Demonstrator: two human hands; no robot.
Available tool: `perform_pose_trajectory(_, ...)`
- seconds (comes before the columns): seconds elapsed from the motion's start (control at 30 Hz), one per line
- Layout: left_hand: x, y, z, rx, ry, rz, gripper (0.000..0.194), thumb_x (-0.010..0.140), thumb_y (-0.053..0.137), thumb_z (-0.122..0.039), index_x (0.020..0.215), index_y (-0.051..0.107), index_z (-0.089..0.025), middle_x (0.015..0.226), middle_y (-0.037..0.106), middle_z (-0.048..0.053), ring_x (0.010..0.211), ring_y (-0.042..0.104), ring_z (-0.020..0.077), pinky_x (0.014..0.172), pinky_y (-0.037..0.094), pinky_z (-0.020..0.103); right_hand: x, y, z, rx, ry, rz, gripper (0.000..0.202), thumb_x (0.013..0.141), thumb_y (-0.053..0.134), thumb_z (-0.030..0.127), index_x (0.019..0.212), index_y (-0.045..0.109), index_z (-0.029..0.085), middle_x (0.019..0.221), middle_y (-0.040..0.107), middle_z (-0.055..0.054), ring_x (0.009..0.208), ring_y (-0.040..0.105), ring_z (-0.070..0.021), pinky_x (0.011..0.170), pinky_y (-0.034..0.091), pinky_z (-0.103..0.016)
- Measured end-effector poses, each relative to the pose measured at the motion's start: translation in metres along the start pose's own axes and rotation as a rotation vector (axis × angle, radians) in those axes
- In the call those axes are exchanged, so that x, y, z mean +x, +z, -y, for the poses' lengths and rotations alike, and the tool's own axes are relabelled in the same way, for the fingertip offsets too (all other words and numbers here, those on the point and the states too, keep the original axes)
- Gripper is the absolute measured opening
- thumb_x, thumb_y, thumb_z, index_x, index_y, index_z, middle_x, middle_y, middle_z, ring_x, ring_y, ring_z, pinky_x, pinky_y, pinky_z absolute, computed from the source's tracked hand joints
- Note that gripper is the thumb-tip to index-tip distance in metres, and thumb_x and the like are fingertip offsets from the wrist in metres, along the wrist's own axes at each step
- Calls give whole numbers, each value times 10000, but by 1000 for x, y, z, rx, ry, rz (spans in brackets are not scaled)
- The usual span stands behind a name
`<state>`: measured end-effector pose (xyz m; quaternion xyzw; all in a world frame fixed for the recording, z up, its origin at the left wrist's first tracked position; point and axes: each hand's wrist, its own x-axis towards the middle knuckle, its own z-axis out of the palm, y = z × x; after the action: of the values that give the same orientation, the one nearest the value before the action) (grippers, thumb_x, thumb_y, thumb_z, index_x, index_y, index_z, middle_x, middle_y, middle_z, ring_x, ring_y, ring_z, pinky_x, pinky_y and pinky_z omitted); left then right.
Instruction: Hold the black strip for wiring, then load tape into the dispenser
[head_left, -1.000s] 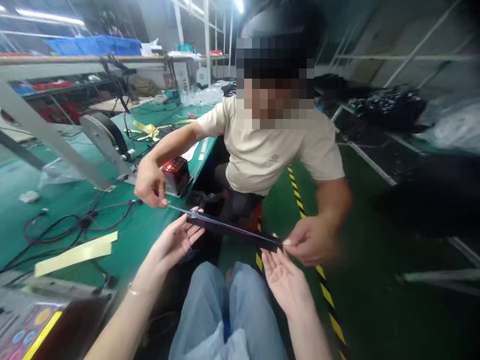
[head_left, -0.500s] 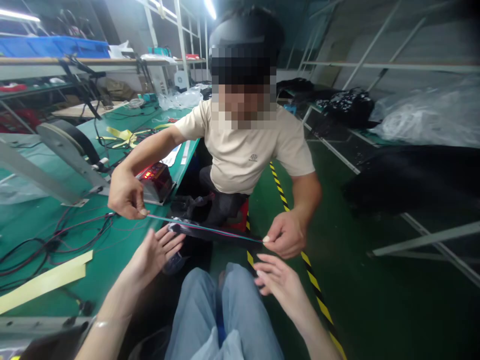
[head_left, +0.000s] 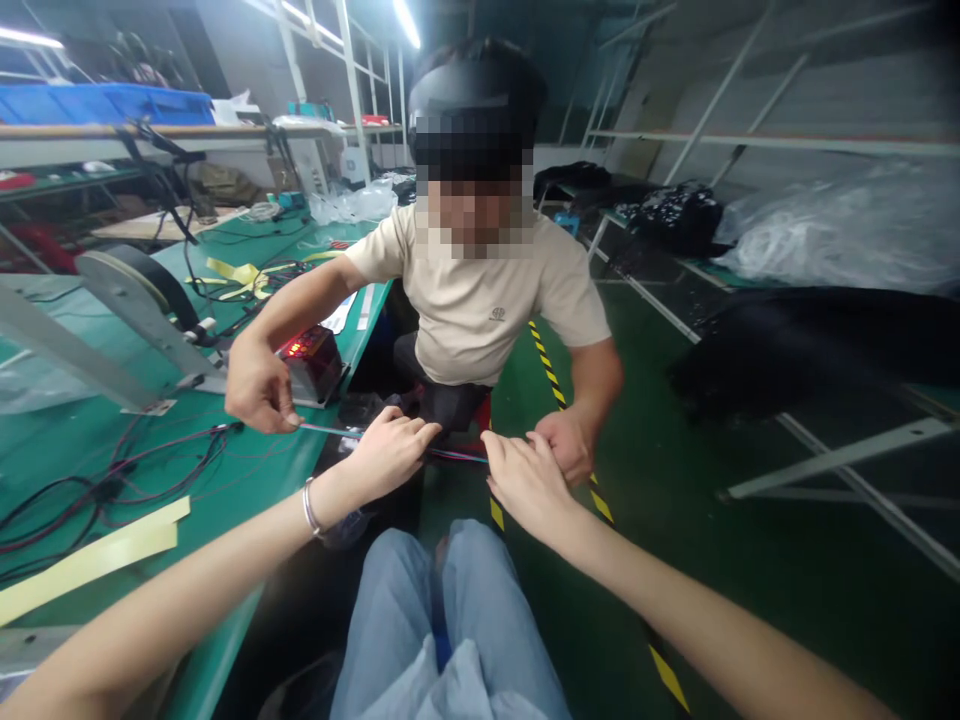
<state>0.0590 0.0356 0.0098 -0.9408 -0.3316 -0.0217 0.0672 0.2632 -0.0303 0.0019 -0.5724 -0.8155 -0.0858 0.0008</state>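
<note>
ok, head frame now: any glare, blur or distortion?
Head view: lamp blown out up top; plastic smeared, seemingly stretched, toward the right edge; black cloth loses detail in the dim; wires thin and soft.

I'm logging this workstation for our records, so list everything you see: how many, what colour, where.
Thin strand: one, blue-green and red, stretched between the co-worker's hands
Co-worker's hands: two, bare, at the strand's ends
Shirt: one, cream, on the co-worker
Headgear: one, black, co-worker's head
Table: one, green, picture left
Display box: one, dark with red lights, table edge
Cables: several, mostly black and red, table
Strips: several, yellow, table
Bin: one, blue, upper-left shelf
Floor tape: one line, yellow-black, floor
Plastic sheeting: count unclear, clear, right
Jeans: one pair, blue, wearer's legs
Bracelet: one, silver, left wrist
Left hand: one, bare, at the strand
Right hand: one, bare, at the strand
</note>
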Motion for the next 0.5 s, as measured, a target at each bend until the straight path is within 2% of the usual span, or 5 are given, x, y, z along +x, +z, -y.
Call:
perform_pose_trajectory(0.1,4,-6,3,-115,68,63,388,747,551,-136,1119,440,-150,969,608,69,889,603,213,751,441,330,8,-9,-7,54,-106,116,347,772,485,86,1119,463,99,889,658,-107,820,617,-259,786,382,-387)
perform_pose_trajectory(0.23,7,-8,0,-134,166,64,302,769,478,-72,1052,439,-170,919,577,51,842,582,196,687,450,295,15,-10,-16,76,-155,144,317,760,512,111,1076,495,129,850,671,-93,757,630,-253,662,362,-320)
perform_pose_trajectory(0.37,6,-6,0,-115,189,8,153,868,399,-128,963,509,-175,836,574,39,789,559,178,673,450,277,13,-11,-24,124,-114,141,111,815,504,180,906,567,169,813,674,-64,736,628,-216,603,317,-285)
perform_pose_trajectory(0.5,3,-8,3,-191,138,-53,194,912,383,-211,925,572,-168,819,599,44,792,559,162,683,451,256,10,-17,-32,194,-38,131,90,836,527,241,807,600,197,758,672,-24,697,615,-166,553,280,-259)
